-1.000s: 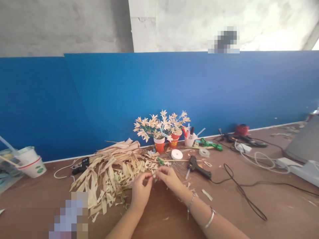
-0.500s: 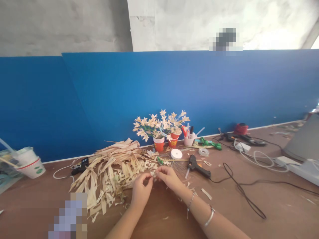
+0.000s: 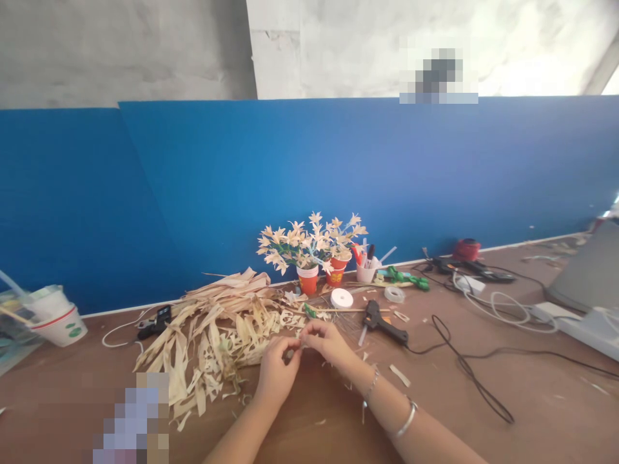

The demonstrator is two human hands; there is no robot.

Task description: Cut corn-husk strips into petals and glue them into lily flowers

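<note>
My left hand and my right hand meet at the fingertips above the brown table, each pinched closed on a small pale piece that the fingers mostly hide. Left of them spreads a heap of dry, straw-coloured husk strips. Just beyond my hands, pale star-shaped flowers stand in red paper cups. A black glue gun lies to the right of my right hand. Behind it are a white tape roll and a clear tape roll.
A white cup with pens stands by a blue partition. Black and white cables cross the right side near a power strip. Stacked cups stand far left, and a small black device lies beside the husk heap.
My left hand has shifted slightly right, so its fingertips now touch those of my right hand. The small pale piece between them is more hidden.
</note>
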